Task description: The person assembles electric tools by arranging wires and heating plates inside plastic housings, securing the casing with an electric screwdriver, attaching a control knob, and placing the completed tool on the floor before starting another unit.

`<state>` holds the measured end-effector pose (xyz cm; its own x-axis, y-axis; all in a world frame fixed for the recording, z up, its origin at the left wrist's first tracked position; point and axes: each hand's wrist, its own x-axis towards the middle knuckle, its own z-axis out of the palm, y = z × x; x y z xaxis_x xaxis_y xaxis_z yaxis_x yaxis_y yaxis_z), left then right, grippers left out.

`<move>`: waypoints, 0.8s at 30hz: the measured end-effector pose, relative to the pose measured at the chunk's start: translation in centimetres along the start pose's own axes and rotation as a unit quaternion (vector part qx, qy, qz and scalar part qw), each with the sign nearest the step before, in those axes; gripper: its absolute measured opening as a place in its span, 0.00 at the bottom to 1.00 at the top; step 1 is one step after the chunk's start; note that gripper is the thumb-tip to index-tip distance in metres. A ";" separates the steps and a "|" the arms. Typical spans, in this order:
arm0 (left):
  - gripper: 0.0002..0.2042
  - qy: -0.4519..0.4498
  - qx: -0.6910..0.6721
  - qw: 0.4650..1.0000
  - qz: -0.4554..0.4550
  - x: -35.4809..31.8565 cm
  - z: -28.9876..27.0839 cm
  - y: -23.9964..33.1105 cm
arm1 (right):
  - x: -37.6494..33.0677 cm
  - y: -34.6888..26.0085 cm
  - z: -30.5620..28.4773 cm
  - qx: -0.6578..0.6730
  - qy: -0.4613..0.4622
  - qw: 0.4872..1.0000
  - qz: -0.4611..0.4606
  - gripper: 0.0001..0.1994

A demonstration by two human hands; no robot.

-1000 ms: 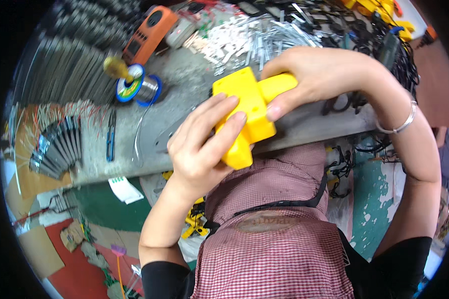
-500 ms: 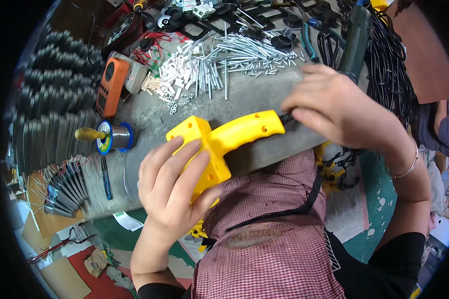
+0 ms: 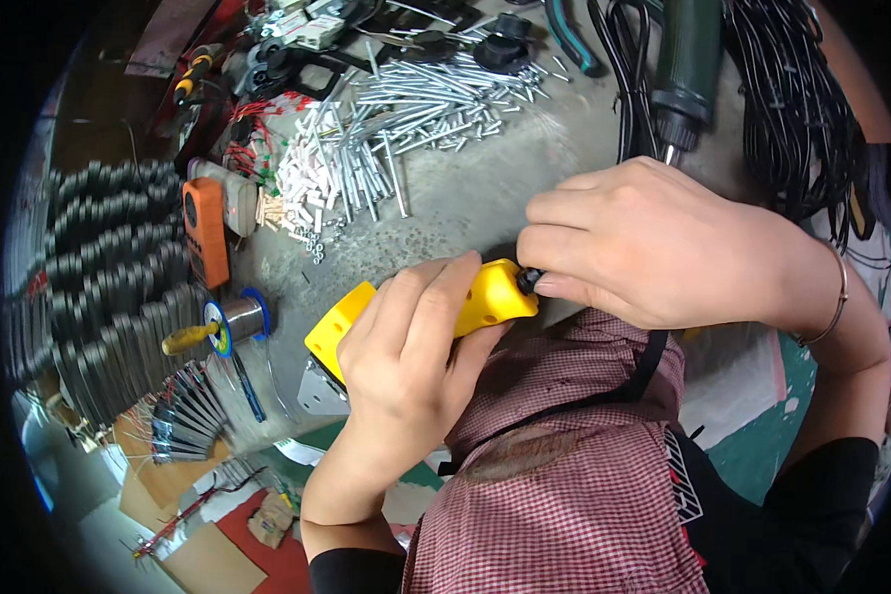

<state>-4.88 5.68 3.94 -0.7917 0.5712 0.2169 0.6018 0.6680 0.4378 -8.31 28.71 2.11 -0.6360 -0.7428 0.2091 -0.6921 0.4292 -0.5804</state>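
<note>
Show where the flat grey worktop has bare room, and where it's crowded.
Bare worktop lies between the silver metal screws and the yellow plastic handle, left of the right hand. Crowded: left edge, stacked dark-grey strips; right edge, bundled black cables.

1. A red-and-white checked apron (image 3: 574,525) is worn, marked with a brownish oval patch (image 3: 525,456).
2. Short black sleeves (image 3: 830,485) are worn.
3. A thin silvery bracelet (image 3: 842,296) is worn behind the right hand (image 3: 624,243).

This is an assembly workshop. The grey workbench (image 3: 554,148) carries a heap of long silver screws (image 3: 421,94), a solder-wire spool (image 3: 246,319), a dark green power screwdriver (image 3: 685,69) and bundled black cables (image 3: 792,119). Stacked rows of dark parts (image 3: 119,297) line its left side.
</note>
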 end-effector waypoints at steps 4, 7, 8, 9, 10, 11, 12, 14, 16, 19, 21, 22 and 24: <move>0.25 -0.005 0.017 1.000 -0.008 0.0 0.0 0.1 | 0.3 0.3 -0.3 0.005 -0.051 0.999 -0.006 0.09; 0.25 -0.005 0.018 1.000 -0.011 -0.1 0.0 0.1 | -0.1 0.2 0.3 -0.053 -0.009 0.997 -0.050 0.08; 0.26 -0.004 0.019 1.000 -0.015 -0.2 0.0 0.1 | -0.2 0.2 0.6 -0.090 0.021 0.993 -0.072 0.08; 0.26 -0.008 0.019 1.000 -0.010 -0.2 0.0 0.2 | -0.3 0.2 0.9 -0.089 0.025 0.993 -0.067 0.08; 0.25 -0.007 0.019 1.000 -0.016 -0.3 0.0 0.3 | -0.4 0.2 1.1 -0.087 0.053 0.991 -0.085 0.08; 0.25 -0.006 0.020 1.000 -0.022 -0.4 0.0 0.3 | -0.5 0.2 1.3 -0.086 0.081 0.988 -0.102 0.08; 0.25 -0.011 0.020 1.000 -0.018 -0.4 0.0 0.4 | -0.5 0.3 1.6 -0.085 0.085 0.988 -0.097 0.08; 0.24 -0.003 0.022 1.000 -0.017 -0.4 0.0 0.3 | -0.5 0.5 2.2 -0.075 0.129 0.980 -0.133 0.07; 0.24 -0.004 0.019 1.000 -0.014 -0.5 0.2 0.2 | -0.6 0.9 2.6 -0.083 0.146 0.975 -0.143 0.07; 0.24 -0.007 0.023 1.000 -0.019 -0.4 0.0 0.1 | -0.4 1.4 3.0 -0.108 0.179 0.964 -0.166 0.07; 0.25 -0.009 0.030 0.999 -0.023 -0.4 -0.2 0.1 | -0.2 1.5 3.0 -0.127 0.197 0.956 -0.176 0.07; 0.25 -0.006 0.034 0.999 -0.018 -0.4 -0.4 0.1 | -0.1 1.3 3.0 -0.141 0.204 0.951 -0.186 0.07; 0.25 -0.008 0.037 0.999 -0.010 -0.4 -0.4 0.0 | 0.0 1.5 3.0 -0.155 0.212 0.946 -0.191 0.06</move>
<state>-4.61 5.27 4.18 -0.8019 0.5649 0.1945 0.5928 0.7119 0.3766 -8.31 27.81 -1.09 -0.3535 -0.6292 0.6921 -0.9241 0.3498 -0.1540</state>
